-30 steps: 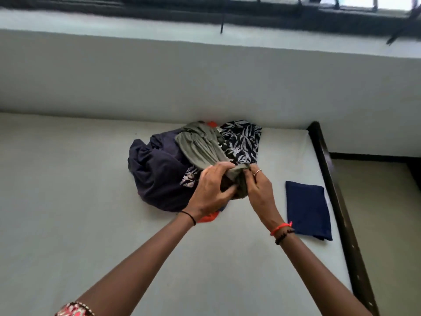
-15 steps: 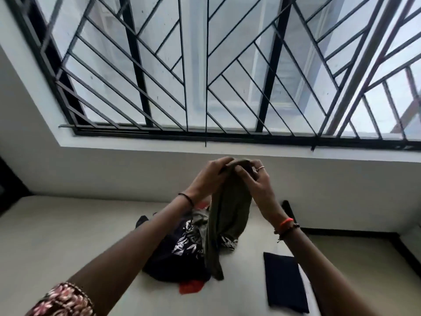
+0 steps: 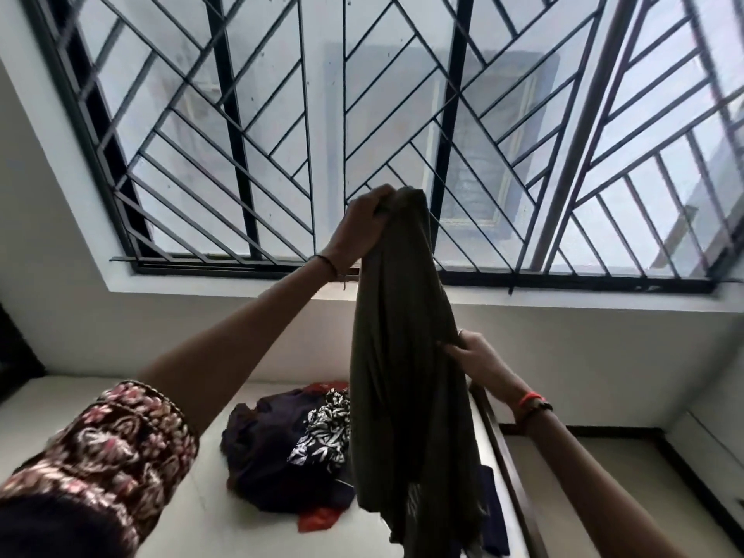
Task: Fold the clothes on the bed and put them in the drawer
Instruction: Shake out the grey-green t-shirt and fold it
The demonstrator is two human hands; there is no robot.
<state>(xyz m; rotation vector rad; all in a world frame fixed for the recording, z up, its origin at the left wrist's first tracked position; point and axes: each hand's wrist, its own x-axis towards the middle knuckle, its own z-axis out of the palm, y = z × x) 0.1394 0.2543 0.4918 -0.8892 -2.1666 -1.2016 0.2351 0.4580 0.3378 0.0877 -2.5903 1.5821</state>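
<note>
Olive garment hangs unfolded above the bed, left hand with curled fingers gripping its top, right hand pinching its side edge. One dark piece, apparently folded, lies beside a heap not yet folded. Judged early; no drawer in view.

No writing, label, brand, number or sign can be read anywhere here; the patterned garments carry prints only, and nothing legible shows on them.
</note>
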